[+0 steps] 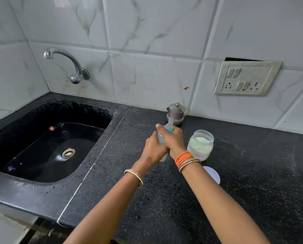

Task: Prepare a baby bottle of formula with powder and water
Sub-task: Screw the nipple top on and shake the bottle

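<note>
A clear baby bottle (160, 138) with a blue collar and a teat on top is held over the black counter, milky white at its base. My left hand (153, 148) wraps the bottle's body from the left. My right hand (171, 138) grips it around the blue collar, thumb pointing up. Just right of the hands stands an open clear jar of white formula powder (200, 145). Its white lid (212, 174) lies flat on the counter behind my right wrist, partly hidden.
A small steel lidded pot (176, 111) stands by the wall behind the bottle. A black sink (47, 143) with a wall tap (66, 62) fills the left. A switch and socket plate (246, 78) is on the tiled wall at right. The counter (252, 173) is speckled black.
</note>
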